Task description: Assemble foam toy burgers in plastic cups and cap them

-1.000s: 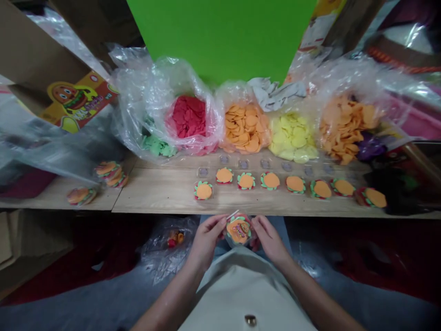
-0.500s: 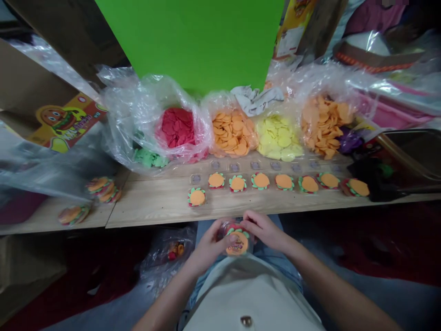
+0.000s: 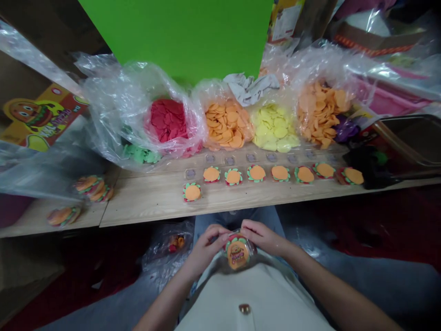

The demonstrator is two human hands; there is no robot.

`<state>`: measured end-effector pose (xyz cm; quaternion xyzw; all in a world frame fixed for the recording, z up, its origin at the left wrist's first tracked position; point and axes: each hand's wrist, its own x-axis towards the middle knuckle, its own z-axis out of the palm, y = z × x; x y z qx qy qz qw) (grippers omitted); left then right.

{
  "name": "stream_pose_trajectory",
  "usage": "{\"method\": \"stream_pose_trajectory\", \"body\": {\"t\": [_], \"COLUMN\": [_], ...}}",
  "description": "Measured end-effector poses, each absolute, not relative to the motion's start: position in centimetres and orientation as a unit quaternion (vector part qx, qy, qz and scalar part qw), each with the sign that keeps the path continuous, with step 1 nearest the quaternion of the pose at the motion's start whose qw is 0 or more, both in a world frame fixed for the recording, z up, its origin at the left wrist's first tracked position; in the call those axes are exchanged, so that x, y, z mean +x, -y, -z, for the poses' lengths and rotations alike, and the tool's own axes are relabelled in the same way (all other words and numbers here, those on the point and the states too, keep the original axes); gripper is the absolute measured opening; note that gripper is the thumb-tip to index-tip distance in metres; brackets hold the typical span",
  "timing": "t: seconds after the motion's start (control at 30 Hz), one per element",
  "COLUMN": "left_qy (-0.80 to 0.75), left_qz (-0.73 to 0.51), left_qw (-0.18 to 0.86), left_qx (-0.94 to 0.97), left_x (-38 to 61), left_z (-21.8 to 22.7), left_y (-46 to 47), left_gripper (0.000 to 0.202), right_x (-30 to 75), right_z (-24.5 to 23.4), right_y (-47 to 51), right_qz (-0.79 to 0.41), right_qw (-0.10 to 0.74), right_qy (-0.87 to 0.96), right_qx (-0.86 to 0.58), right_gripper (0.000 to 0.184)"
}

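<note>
Both hands hold one small clear plastic case with a foam burger toy [image 3: 237,253] inside, close to my lap below the table's front edge. My left hand [image 3: 206,244] grips its left side with curled fingers. My right hand [image 3: 263,236] pinches its top right edge. An orange sticker with a burger picture faces up on the case. On the wooden table [image 3: 151,202] a row of open cases with stacked foam burgers [image 3: 257,173] runs left to right, one of them [image 3: 192,192] set nearer to me.
Clear bags of foam discs stand behind the row: green [image 3: 141,154], red [image 3: 168,120], orange [image 3: 225,125], yellow [image 3: 274,133], pale orange [image 3: 320,112]. Finished burger packs [image 3: 93,187] lie at the left. A green board [image 3: 179,37] rises behind. A plastic bag [image 3: 170,250] sits by my left knee.
The case has come lower and nearer my body, and both hands have shifted their grip on it. The view has tilted, so the table sits slightly higher in frame.
</note>
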<state>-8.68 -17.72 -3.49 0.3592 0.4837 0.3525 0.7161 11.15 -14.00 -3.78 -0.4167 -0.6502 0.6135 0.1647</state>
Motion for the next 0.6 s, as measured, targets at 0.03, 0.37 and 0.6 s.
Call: {"method": "stream_pose_trajectory", "body": {"t": [0.03,0.37,0.6], "left_qy": [-0.496,-0.5,-0.505], "left_qz": [-0.345,-0.411,-0.486], "left_qw": [0.718,0.735,0.692], "left_qx": [0.345,0.203,0.169], "left_x": [-9.0,-8.0,-6.5], "left_z": [3.6,6.3,6.8], "left_y": [17.9,19.8,18.6], "left_gripper": [0.031,0.027,0.028], "right_x": [11.1,11.2,10.2], "right_z": [3.9,4.7,5.7], "right_y": [14.2,16.2,17.0], "right_qz": [-0.604,-0.581,-0.509], "right_qw": [0.164,0.18,0.243], "right_qy": [0.658,0.639,0.602], "right_qx": [-0.419,-0.471,-0.565], "right_gripper": [0.038,0.034,0.033]}}
